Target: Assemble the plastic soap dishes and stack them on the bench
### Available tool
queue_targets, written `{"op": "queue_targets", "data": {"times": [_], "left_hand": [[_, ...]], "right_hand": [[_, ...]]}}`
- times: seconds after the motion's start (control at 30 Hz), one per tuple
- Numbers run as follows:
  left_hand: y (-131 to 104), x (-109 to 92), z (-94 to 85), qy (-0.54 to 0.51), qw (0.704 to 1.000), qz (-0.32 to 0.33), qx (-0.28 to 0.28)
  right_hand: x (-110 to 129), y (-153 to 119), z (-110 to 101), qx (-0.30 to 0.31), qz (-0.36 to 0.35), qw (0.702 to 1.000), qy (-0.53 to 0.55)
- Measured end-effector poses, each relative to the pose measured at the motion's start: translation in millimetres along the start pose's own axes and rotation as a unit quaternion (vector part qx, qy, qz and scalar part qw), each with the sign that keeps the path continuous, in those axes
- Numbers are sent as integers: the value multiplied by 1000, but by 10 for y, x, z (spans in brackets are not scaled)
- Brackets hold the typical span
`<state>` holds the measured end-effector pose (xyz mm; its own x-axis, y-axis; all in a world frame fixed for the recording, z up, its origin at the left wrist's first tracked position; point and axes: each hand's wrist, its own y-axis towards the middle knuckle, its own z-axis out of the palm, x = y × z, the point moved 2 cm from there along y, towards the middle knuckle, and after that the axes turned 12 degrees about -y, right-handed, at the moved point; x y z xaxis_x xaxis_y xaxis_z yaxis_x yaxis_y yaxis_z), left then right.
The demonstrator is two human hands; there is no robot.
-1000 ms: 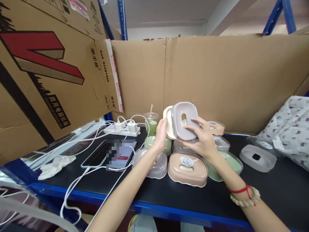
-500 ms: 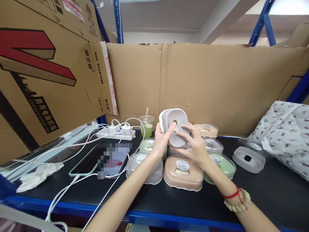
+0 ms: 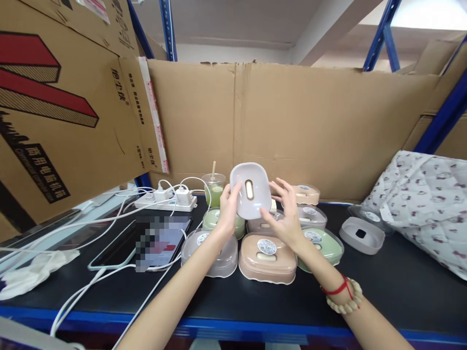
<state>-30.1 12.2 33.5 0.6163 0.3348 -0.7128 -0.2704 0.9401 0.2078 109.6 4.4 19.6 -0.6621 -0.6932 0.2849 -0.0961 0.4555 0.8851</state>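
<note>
A pale grey-lilac dish (image 3: 260,187) with a slot and a cream oval piece at its centre is held up, tilted toward me. My left hand (image 3: 228,209) grips its left edge, thumb on the face. My right hand (image 3: 286,209) is at the dish's right side, fingers spread, with a fingertip near its lower right edge. Below stand lidded oval boxes with round stickers: a peach one (image 3: 268,265) in front, a grey one (image 3: 219,257) to its left, a green one (image 3: 326,248) to its right. Several more stand behind, partly hidden by my hands.
At the left lie phones (image 3: 113,248), white cables, a power strip (image 3: 168,201) and a crumpled tissue (image 3: 36,272). A green drink cup (image 3: 215,192) stands behind. An open grey box (image 3: 362,236) and a patterned cloth bag (image 3: 426,204) are at the right; cardboard (image 3: 310,116) walls the back.
The dish has turned its face more fully toward me. My right hand has moved off the dish's face, and its fingers have spread. The whole view has shifted slightly.
</note>
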Motion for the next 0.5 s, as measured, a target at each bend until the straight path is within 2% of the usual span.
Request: {"op": "queue_targets", "data": {"times": [0.1,0.23,0.37,0.5], "left_hand": [[7,-9,-1,11,1000,6,15],[-7,-6,9,35,999,1,39],[-21,1,20,38,998,-6,54],[-18,-1,25,38,997,-1,72]], "right_hand": [[-44,15,24,16,132,986,103],[-59,26,62,67,249,941,220],[-9,14,87,98,309,904,279],[49,10,79,103,334,887,302]]}}
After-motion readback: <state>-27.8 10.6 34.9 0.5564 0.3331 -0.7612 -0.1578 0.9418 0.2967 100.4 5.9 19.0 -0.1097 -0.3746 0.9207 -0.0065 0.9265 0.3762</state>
